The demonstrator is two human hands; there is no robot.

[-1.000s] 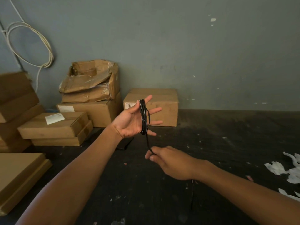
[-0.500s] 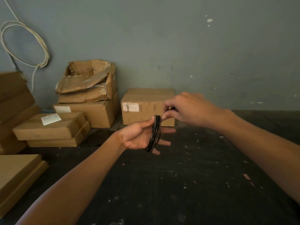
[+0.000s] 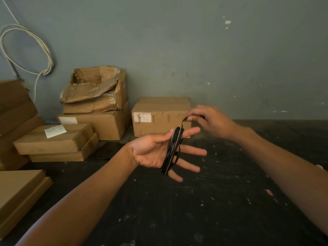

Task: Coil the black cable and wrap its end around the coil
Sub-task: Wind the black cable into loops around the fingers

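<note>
Two hands (image 3: pixel 152 153), one black cable (image 3: pixel 173 150), one white cable (image 3: pixel 44 50), several cardboard boxes (image 3: pixel 160 116)

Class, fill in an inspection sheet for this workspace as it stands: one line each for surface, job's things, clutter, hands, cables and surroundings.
Surface: dark floor, scuffed and flecked with pale specks.
Job's things: black cable looped around the four spread fingers of the left hand; its end runs up to the right hand.
Clutter: cardboard boxes stacked at left, one torn box on top, a single box by the wall.
Hands: left open, palm up, fingers spread; right pinching the cable end above the coil.
Cables: white cable hanging looped on the wall.
Surroundings: grey-green wall with chipped paint.
</note>
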